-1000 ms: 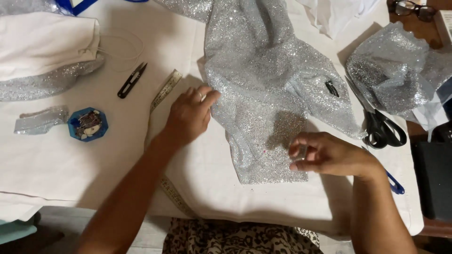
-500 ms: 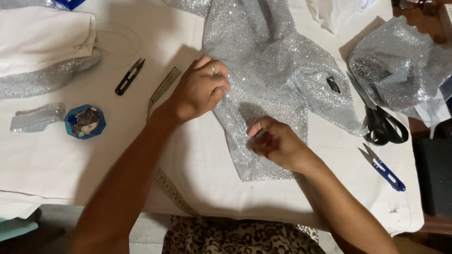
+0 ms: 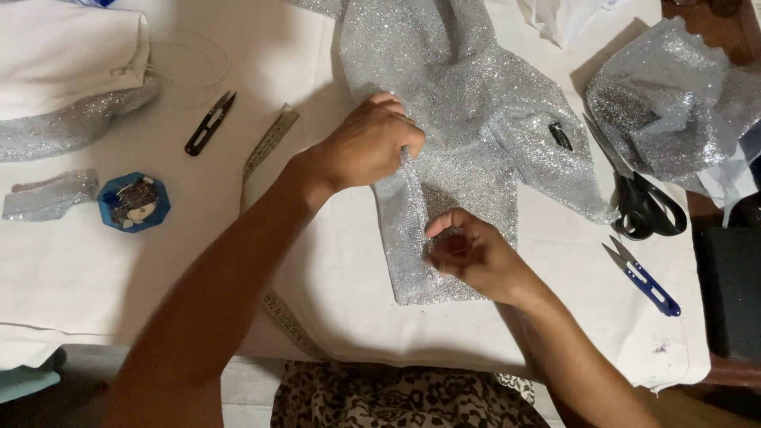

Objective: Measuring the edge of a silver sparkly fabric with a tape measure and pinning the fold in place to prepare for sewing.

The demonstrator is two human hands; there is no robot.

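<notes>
A silver glittery fabric piece (image 3: 468, 103) lies spread over the white-covered table (image 3: 333, 261). My left hand (image 3: 369, 147) pinches a fold of this fabric near its left edge. My right hand (image 3: 472, 254) grips the same folded strip lower down, fingers curled over it. The fold runs between my two hands, raised slightly off the table. A small black clip (image 3: 560, 135) sits on the fabric to the right.
Black scissors (image 3: 642, 202) and blue thread snips (image 3: 646, 281) lie to the right. Black snips (image 3: 208, 123), a measuring tape (image 3: 269, 143) and a blue pin box (image 3: 133, 202) are to the left. More glitter fabric (image 3: 674, 103) is bunched at the far right. White cloth (image 3: 71, 55) lies at top left.
My left hand has shifted down and closed onto the fabric's fold. My right hand has moved left along the fabric edge and gripped it below the left hand.
</notes>
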